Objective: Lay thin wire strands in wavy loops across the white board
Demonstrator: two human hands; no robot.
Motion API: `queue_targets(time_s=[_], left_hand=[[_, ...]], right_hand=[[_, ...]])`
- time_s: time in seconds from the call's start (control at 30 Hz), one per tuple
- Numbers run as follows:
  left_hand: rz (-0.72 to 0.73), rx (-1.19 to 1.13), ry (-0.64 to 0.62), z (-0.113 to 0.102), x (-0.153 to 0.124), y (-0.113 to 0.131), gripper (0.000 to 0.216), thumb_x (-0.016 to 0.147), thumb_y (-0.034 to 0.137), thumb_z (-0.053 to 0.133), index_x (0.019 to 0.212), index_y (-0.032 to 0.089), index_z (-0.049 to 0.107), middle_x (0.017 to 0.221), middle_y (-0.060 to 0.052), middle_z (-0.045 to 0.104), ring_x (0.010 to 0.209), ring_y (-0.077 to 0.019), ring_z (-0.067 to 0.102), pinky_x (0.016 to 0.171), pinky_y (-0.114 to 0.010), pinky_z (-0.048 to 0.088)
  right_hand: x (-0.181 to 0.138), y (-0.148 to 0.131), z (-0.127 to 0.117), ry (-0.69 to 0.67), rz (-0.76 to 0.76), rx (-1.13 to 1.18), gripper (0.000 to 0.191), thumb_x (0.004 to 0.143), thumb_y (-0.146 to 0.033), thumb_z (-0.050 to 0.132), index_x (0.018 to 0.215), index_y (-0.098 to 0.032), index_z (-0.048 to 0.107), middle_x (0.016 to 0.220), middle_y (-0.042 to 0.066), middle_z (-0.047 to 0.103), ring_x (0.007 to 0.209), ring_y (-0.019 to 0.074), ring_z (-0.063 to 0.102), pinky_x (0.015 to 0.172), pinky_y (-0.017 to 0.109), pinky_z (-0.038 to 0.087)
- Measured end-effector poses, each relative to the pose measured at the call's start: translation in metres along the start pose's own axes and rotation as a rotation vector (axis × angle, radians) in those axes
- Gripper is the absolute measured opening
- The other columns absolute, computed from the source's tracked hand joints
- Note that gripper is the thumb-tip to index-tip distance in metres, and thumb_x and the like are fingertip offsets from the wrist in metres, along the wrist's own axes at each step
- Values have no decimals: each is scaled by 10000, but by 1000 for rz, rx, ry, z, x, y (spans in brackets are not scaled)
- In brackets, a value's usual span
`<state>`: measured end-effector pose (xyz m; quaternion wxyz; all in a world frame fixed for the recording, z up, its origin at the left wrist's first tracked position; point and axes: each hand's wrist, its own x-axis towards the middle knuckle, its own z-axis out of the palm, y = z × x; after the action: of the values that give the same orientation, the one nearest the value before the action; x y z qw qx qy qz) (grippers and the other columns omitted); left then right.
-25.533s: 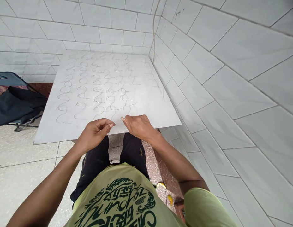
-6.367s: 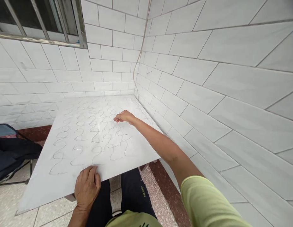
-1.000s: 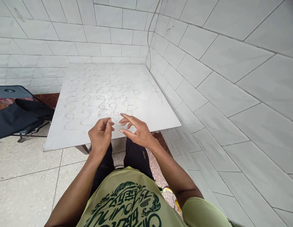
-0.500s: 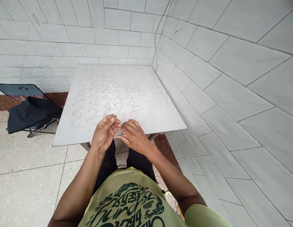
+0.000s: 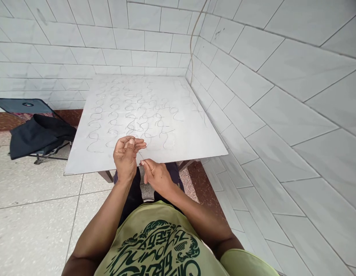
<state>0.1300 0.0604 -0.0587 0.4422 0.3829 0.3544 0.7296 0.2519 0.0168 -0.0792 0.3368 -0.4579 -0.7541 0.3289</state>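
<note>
A short length of thin dark strand (image 5: 141, 155), like hair or thread, spans the small gap between my two hands. Thumb and fingers of my left hand (image 5: 125, 156) pinch its upper end over the near part of the table. Lower and to the right, just at the near edge, my right hand (image 5: 159, 175) pinches the other end between thumb and forefinger. Many similar curled strands (image 5: 134, 117) lie in rough rows across the white tabletop (image 5: 192, 142). Whether they are hair, thread or fine wire cannot be made out.
White tiled walls (image 5: 270, 103) close in the table at the back and right. On the left, a folding chair (image 5: 25, 103) has a dark cloth (image 5: 37, 134) draped over it. A thin cable (image 5: 191, 42) hangs down the corner.
My right hand has drawn down towards me and closed into a pinch, with the strand now showing between the hands. My left hand has turned slightly more upright.
</note>
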Motion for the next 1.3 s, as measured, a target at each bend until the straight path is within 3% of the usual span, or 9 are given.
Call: queue_targets(time_s=[0.23,0.43,0.53,0.7,0.87,1.1,1.3], left_hand=[[-269,-64,-96,-15,11,-3,270,875,397,788,998,195,657,914,-29,750,818,-141,742,806,-281,603],[-263,-131,-68,-15,11,-8,265,854,377,812,981,208,651,915,-15,750,827,-126,741,810,-252,600],[-271,-144,-86,-13,10,-9,275,843,376,825,978,204,658,910,-20,751,829,-133,742,816,-265,608],[-215,6,-170,-10,8,-5,345,859,399,812,1092,183,678,1015,-90,779,871,-178,758,876,-345,611],[-131,99,-157,-4,6,-1,381,867,416,801,1147,173,714,1030,-113,784,849,-199,762,852,-377,614],[-3,166,-23,-11,14,0,247,892,409,768,974,177,785,1027,-104,774,794,-181,730,681,-308,592],[2,219,-9,-14,11,-6,206,879,389,775,930,195,821,1021,-97,782,926,-210,705,718,-319,599]], right_hand=[[-7,-2,0,-167,84,452,311,1091,-428,393,1163,-215,607,639,-58,678,516,104,653,619,210,519],[-9,6,7,-159,302,685,388,1060,-480,386,1208,-189,596,584,-58,648,373,125,593,397,201,403],[-11,6,7,-104,291,573,398,1072,-477,363,1208,-196,609,566,-59,633,359,125,571,406,208,408],[-13,9,-3,124,130,-61,366,1086,-344,358,1233,-179,650,667,25,711,569,172,684,644,258,509],[-17,16,-2,182,34,-417,401,1079,-306,383,1303,-151,677,734,97,757,614,200,694,659,273,482],[-22,13,-3,72,69,-340,413,1084,-328,391,1348,-158,659,808,110,773,668,223,709,704,310,489],[-3,10,-38,-211,82,153,390,1064,-507,496,1272,-208,635,1094,82,779,1019,215,732,880,320,517]])
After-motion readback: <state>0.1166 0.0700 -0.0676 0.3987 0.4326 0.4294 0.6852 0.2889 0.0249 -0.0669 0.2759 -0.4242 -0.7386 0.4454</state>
